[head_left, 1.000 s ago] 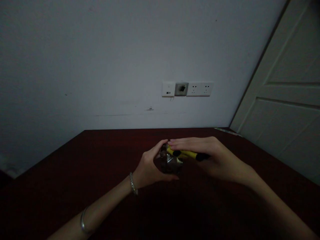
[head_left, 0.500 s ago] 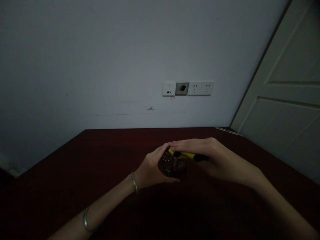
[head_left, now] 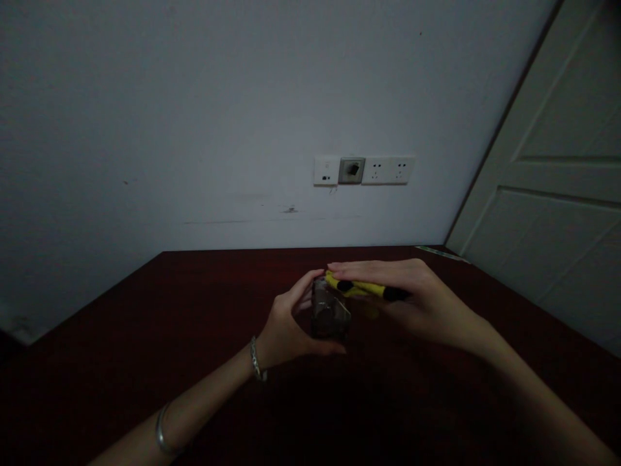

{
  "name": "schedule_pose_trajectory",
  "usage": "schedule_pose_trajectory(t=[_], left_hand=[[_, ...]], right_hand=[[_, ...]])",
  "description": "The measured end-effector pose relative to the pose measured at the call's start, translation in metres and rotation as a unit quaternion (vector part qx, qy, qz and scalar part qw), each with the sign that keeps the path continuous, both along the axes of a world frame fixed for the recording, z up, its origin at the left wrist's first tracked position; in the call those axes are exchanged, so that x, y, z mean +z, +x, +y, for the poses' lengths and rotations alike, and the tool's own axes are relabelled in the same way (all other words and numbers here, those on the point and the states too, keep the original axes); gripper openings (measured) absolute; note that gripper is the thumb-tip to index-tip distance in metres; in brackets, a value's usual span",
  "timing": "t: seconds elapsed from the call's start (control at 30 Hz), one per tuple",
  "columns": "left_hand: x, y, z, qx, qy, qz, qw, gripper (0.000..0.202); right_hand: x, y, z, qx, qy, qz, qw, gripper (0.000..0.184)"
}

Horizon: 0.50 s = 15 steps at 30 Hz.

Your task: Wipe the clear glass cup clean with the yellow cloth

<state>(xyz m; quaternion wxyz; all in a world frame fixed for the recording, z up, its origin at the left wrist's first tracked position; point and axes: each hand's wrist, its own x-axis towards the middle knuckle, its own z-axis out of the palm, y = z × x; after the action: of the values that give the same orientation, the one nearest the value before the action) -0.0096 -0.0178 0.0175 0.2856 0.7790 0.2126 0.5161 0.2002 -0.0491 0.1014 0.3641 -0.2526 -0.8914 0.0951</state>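
Left hand (head_left: 285,327) grips a probably hard, slick container (head_left: 327,314), best held round its sides; right hand (head_left: 420,294) holds yellow cloth (head_left: 365,288) beside it.

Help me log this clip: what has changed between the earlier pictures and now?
The dark, glossy, blocky object in the left hand appears to have turned, showing different surfaces and highlights. Over the last half second, the left hand has shifted slightly left; the right hand, with the yellow, black-spotted cloth, slightly up. Both holds stay as they were.
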Motion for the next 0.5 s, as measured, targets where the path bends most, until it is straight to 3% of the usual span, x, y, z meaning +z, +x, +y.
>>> schedule_pose_trajectory(t=[0.23,0.5], left_hand=[[-0.004,0.0065,0.0026,-0.029,-0.098,-0.095,0.99,0.092],[-0.0057,0.0066,0.0016,-0.012,-0.082,-0.088,0.993,0.095]], right_hand=[[0.0041,-0.0022,-0.0097,0.043,-0.008,-0.002,0.999,0.057],[-0.0048,-0.0016,-0.0019,0.0,0.032,-0.001,0.999,0.064]])
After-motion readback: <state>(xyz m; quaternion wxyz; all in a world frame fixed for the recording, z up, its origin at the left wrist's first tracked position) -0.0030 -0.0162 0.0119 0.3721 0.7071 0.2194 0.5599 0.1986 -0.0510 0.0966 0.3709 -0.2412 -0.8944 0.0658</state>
